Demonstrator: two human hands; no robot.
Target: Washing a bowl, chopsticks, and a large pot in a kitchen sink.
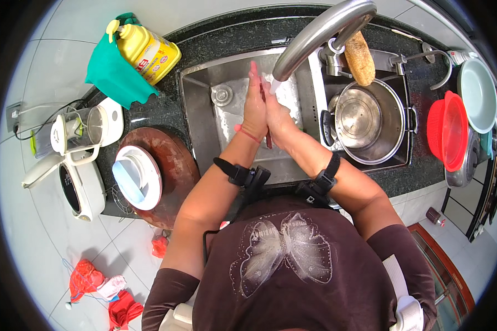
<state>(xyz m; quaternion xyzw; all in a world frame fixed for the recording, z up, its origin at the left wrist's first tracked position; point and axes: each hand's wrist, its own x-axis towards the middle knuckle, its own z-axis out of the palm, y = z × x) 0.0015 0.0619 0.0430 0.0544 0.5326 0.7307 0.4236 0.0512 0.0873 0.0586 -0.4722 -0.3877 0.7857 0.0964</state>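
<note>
My left hand (254, 107) and my right hand (280, 118) are pressed palm to palm over the left basin of a steel sink (207, 136). Between the palms are slim reddish-brown sticks (269, 141), apparently chopsticks; their lower ends stick out near my wrists and the rest is mostly hidden. Above my right hand curves a steel faucet (310, 37), with water (274, 86) running from its spout onto the hands. Both hands look wet. A drain strainer (222, 95) lies in the basin to the left.
A steel pot (391, 140) stands in the right basin, with a loofah (359, 60) behind it. Red (455, 132) and pale-blue (477, 95) plastic vessels are at right. At left are a yellow pump bottle (153, 53), a blender (83, 128) and a round wooden board (176, 165) bearing white dishes (155, 178).
</note>
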